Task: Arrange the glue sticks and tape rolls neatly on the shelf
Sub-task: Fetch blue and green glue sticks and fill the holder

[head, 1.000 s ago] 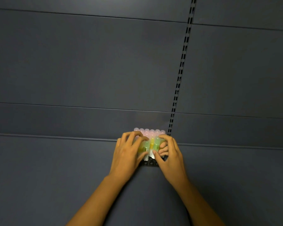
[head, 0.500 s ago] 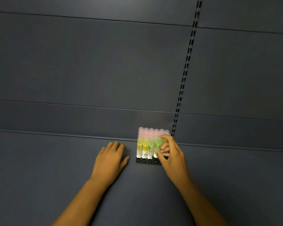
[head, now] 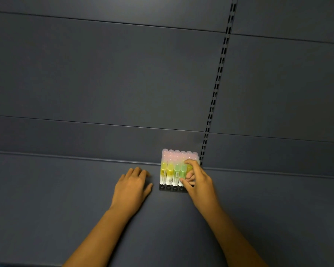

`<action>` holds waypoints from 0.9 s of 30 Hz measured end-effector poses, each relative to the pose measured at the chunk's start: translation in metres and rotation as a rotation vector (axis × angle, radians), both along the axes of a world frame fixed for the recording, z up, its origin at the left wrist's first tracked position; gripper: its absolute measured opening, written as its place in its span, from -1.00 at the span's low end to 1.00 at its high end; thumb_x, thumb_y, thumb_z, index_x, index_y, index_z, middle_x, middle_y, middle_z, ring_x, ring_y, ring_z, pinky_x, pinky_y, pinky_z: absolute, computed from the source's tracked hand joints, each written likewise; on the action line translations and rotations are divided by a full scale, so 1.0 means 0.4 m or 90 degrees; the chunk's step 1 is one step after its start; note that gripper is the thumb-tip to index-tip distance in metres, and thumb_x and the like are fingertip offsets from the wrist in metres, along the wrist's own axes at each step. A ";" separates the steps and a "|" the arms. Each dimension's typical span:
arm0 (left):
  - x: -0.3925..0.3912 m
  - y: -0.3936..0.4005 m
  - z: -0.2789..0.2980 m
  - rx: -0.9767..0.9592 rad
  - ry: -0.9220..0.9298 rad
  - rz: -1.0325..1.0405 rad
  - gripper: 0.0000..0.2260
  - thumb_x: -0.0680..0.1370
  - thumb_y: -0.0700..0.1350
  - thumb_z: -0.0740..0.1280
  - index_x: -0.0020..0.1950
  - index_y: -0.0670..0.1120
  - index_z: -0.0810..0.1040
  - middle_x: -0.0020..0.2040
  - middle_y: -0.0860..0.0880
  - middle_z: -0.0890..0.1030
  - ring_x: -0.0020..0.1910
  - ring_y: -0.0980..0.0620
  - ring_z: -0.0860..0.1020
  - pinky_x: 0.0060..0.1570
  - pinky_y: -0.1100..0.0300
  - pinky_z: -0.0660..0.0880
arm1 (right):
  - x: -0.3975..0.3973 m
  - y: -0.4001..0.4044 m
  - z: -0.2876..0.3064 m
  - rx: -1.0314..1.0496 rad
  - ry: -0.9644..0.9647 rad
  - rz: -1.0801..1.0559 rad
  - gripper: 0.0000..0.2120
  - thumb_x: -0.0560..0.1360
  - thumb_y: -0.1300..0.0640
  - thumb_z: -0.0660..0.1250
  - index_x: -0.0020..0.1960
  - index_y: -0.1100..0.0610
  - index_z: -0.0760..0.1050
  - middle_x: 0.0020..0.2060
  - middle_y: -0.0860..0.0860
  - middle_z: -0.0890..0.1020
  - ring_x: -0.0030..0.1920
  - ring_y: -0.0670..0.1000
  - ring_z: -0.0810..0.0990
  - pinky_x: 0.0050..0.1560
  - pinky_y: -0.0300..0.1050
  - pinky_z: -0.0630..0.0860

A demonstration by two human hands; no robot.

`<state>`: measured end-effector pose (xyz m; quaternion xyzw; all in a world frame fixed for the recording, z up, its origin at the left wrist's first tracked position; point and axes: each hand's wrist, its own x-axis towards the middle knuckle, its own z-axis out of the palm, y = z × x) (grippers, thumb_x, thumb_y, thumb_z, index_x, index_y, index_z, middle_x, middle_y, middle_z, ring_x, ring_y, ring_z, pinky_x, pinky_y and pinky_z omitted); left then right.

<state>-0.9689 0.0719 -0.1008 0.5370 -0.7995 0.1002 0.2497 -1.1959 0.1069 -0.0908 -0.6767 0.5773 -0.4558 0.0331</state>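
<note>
Both forearms are cut off at the bottom edge. The right hand covers the rightmost glue sticks of the block, so their count and colours on that side can't be told; labels are too small to read, and the pale caps w/ pinkish glow wash out at the far end. The dark base tray shows only as a thin strip just in front of the sticks, partly under the right hand. No tape rolls in view. Right hand: fingers curled, pinching a green stick at the block's right side, thumb low on the near end. Left hand: flat, fingers straight & relaxed, palm down on the shelf, just left of the block, not touching it, holding nothing. Sticks stand packed upright directly beyond the right hand's knuckles, against the back panel, beside the slotted upright. Vs 0.5 s ago: little change, left hand stays flat beside the block, right keeps its grip; 1 s ago both hands cupped the block.
</note>
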 end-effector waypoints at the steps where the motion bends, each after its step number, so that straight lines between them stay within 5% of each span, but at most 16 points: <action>1: 0.000 0.003 0.003 0.014 0.009 -0.002 -0.75 0.51 0.10 0.37 0.11 0.00 0.56 0.01 0.03 0.57 0.00 -0.02 0.54 -0.09 0.11 0.48 | 0.000 0.004 0.002 0.004 0.005 -0.001 -0.49 0.43 0.22 0.52 0.28 -0.07 0.41 -0.22 -0.09 0.47 -0.22 -0.08 0.54 -0.19 -0.15 0.61; 8: 0.058 0.039 0.045 0.061 0.042 -0.015 -0.70 0.54 0.14 0.31 0.18 0.01 0.52 0.08 0.02 0.55 0.09 -0.05 0.52 -0.01 0.08 0.48 | 0.030 0.061 0.078 -0.061 0.088 -0.062 -0.65 0.49 0.12 0.43 0.21 -0.05 0.41 0.03 -0.13 0.45 -0.03 -0.09 0.50 -0.12 -0.14 0.52; 11: 0.134 0.052 0.077 0.074 0.018 -0.005 -0.66 0.56 0.17 0.27 0.24 0.02 0.47 0.16 0.01 0.53 0.16 -0.07 0.50 0.06 0.06 0.45 | 0.117 0.065 0.132 -0.080 0.192 -0.020 -0.72 0.47 0.09 0.44 0.13 0.01 0.45 0.09 -0.04 0.51 0.16 0.03 0.48 0.12 -0.08 0.47; 17: 0.374 0.099 0.146 0.123 -0.043 0.073 -0.61 0.59 0.20 0.20 0.35 0.05 0.36 0.27 0.02 0.48 0.27 -0.04 0.44 0.16 0.06 0.44 | 0.376 0.044 0.189 0.169 0.383 0.085 -0.45 0.49 -0.11 0.38 0.37 0.03 0.28 0.27 0.00 0.41 0.33 0.08 0.38 0.26 0.01 0.40; 27: 1.014 0.335 0.199 0.165 -0.052 0.278 -0.55 0.60 0.23 0.17 0.41 0.04 0.31 0.36 -0.04 0.39 0.34 -0.10 0.37 0.25 -0.03 0.39 | 0.967 0.093 0.205 0.216 0.414 0.229 -0.34 0.52 -0.15 0.36 0.49 0.06 0.18 0.39 0.03 0.35 0.40 0.10 0.34 0.32 0.00 0.38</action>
